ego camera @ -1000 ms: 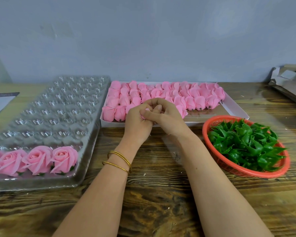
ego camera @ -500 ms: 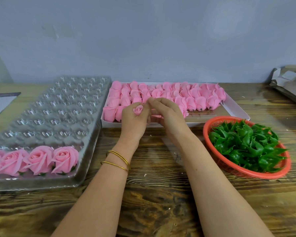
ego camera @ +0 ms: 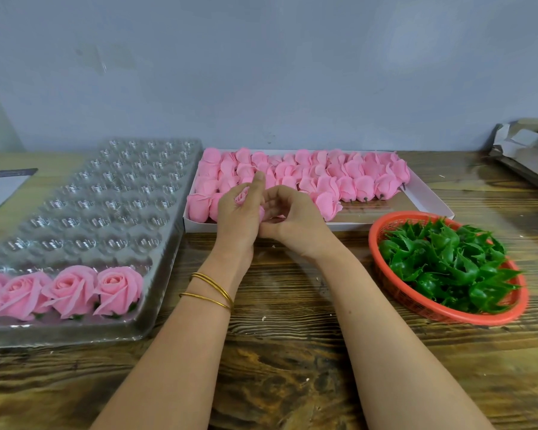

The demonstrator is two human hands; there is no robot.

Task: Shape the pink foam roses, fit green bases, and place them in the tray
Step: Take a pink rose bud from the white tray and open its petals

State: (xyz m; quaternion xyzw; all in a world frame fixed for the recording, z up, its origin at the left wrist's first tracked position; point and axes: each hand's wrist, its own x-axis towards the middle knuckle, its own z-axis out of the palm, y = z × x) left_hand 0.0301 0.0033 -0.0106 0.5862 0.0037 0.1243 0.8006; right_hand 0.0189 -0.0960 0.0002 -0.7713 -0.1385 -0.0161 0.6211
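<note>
The wooden desk [ego camera: 292, 352] carried everything. Largest on it was the clear tray [ego camera: 75, 218], running along the left edge from near to far. Most of its cups were unfilled, and a single row of finished roses [ego camera: 72, 290] sat at the near end with bits of green showing under them. Against the far edge, about midway, lay the white box [ego camera: 416, 209], packed with unshaped pink buds [ego camera: 323, 172]. Toward the right edge stood the red basket [ego camera: 448, 318], heaped with green bases [ego camera: 441, 265].

Over the near rim of the box the two hands met. The left hand [ego camera: 236, 221], two gold bangles [ego camera: 212, 290] on its wrist, had its fingers curled around one foam rose [ego camera: 242, 195], whose bud centre peeked out above the palm while one finger stood straight up. The right hand [ego camera: 292, 221] was curled in against it, its fingers seemingly pinched on an outer petal low on the flower, though much of that contact was hidden from me.

I took this for the shaping step: petals being teased open, with no base on the flower yet. Next would come a reach to the basket for one base, seating it under the bloom without crushing the soft foam. The flower would then go into the free cup beside the finished row.
</note>
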